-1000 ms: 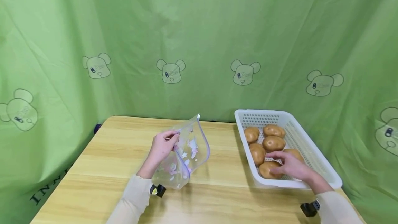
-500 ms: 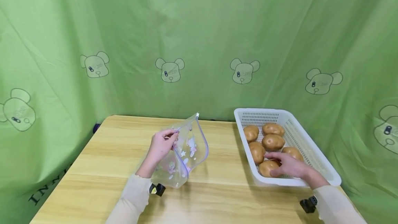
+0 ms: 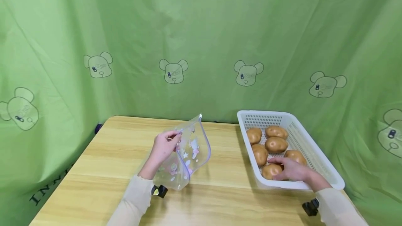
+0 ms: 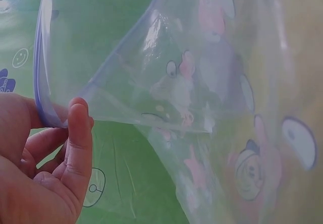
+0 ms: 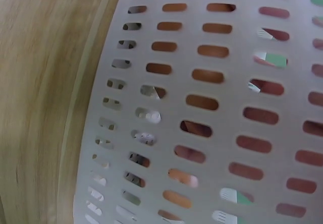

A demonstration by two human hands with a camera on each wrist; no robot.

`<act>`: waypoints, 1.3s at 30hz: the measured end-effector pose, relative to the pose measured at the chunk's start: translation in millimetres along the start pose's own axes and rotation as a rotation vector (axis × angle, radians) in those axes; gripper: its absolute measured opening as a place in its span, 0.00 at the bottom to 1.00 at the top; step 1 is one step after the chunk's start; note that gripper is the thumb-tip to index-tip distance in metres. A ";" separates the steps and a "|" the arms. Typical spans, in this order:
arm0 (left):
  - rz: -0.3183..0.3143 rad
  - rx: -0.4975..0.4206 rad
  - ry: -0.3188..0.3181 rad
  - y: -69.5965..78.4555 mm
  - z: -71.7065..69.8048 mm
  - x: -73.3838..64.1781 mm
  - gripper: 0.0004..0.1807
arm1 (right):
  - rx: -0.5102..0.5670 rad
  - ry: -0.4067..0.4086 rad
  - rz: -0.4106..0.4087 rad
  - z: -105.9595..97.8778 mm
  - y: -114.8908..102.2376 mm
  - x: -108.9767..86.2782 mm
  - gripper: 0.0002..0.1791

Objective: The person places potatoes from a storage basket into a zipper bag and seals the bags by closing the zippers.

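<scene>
My left hand [image 3: 164,146] pinches the zip edge of a clear zip-lock bag [image 3: 196,149] with purple trim and printed cartoon figures. The bag's mouth gapes toward the right. In the left wrist view, the thumb and fingers [image 4: 78,133] hold the edge at a corner of the bag [image 4: 176,98]. Inside a white plastic basket, my right hand [image 3: 293,168] curls its thumb and fingers round the front potato [image 3: 270,171]. That hand is hidden in the right wrist view behind the slotted basket wall [image 5: 202,75]; parts show only through the slots.
The white basket [image 3: 317,151] stands at the right of the wooden table [image 3: 220,201]. Several other brown potatoes [image 3: 276,145] lie in it near the right hand. A green curtain [image 3: 207,44] with bear heads hangs behind the table.
My right hand has lowered slightly and closed its fingers round the front potato. The left hand and the bag stay nearly still; the head view shifts slightly.
</scene>
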State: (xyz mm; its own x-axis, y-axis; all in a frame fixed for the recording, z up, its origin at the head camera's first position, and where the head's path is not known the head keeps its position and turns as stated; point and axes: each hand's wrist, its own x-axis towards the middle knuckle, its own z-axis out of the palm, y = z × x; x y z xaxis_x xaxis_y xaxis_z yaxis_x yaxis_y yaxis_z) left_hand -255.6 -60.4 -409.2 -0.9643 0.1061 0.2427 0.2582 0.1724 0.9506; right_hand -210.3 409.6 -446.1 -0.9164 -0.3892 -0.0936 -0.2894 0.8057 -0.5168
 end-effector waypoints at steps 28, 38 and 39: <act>0.023 -0.009 -0.011 39.8 -1.1 -17.1 0.10 | 0.049 0.312 0.071 -30.8 -22.0 -20.4 0.47; 0.011 -0.024 0.001 10.0 5.2 -4.0 0.10 | 0.048 0.369 0.076 -41.3 -61.5 -20.6 0.47; 0.008 -0.028 0.002 5.5 6.0 -2.1 0.10 | 0.048 0.374 0.073 -41.5 -66.1 -20.1 0.46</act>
State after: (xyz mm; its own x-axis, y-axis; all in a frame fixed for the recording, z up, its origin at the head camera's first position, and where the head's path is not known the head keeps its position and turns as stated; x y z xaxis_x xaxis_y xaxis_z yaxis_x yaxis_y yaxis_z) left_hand -251.8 -53.8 -405.7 -0.9622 0.1055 0.2511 0.2646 0.1440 0.9535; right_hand -184.3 382.6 -374.8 -0.9743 -0.1348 0.1803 -0.2144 0.8000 -0.5604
